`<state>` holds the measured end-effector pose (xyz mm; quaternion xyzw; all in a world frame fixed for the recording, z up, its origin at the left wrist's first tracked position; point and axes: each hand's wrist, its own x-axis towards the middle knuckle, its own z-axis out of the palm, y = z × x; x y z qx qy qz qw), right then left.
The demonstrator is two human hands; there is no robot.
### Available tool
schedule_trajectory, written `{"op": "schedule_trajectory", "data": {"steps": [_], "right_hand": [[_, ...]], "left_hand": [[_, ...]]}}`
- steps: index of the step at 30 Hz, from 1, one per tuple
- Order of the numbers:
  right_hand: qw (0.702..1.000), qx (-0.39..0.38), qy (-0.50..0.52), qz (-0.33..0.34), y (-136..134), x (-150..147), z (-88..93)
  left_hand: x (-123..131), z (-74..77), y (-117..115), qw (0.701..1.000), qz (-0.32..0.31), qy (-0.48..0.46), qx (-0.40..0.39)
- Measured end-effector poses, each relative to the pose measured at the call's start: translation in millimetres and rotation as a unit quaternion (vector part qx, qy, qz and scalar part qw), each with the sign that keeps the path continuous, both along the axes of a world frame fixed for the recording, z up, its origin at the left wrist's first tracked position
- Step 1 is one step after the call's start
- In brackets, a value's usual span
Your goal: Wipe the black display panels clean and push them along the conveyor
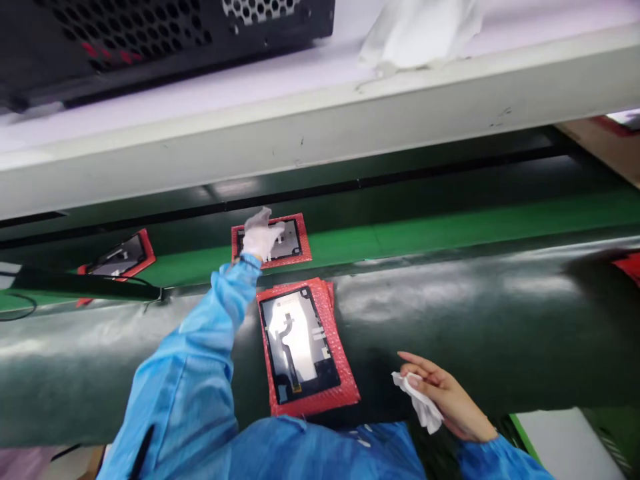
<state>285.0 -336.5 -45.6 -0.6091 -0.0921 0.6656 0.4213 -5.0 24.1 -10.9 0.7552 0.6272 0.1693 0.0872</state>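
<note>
My left hand (261, 237), in a white glove, reaches out over a screen panel (289, 241) that lies on red bubble wrap on the green strip. Its fingers look spread, and the hand covers the panel's left part. Nearer to me, another screen panel (300, 347) rests face down on a stack of red bubble-wrap sheets (345, 390); a dark flex cable runs along its shiny back. My bare right hand (440, 397) is closed on a crumpled white cloth (425, 407), to the right of the stack, with the index finger stretched out.
A third panel (123, 257) on red wrap lies at the left, behind a dark green bar (85, 285) with a cable. Above the strip juts a white shelf edge (300, 137), bearing a black perforated metal case (165, 40) and white crumpled material (423, 33).
</note>
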Motion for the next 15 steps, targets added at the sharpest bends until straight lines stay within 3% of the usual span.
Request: {"op": "schedule_trajectory", "data": {"steps": [3,5,7,9,12,15], "right_hand": [[0.998,0.040,0.007,0.042,20,17,-4.3],[0.996,0.066,0.022,0.064,32,31,-12.6],[0.992,0.084,0.038,0.084,39,44,-25.5],[0.989,0.095,0.044,0.101,39,55,-41.9],[0.991,0.095,0.033,0.092,29,70,-68.7],[0.995,0.090,0.015,0.043,15,85,-91.5]], "left_hand": [[-19,-9.7,-116,0.999,0.038,-0.015,0.010],[-35,-24.3,-206,0.994,0.105,0.015,-0.007],[-48,-38.0,-287,0.964,0.227,0.094,-0.104],[-54,-46.5,-345,0.920,0.302,0.153,-0.197],[-52,-54.3,-381,0.882,0.337,0.184,-0.275],[-40,-64.7,-376,0.856,0.350,0.193,-0.327]]}}
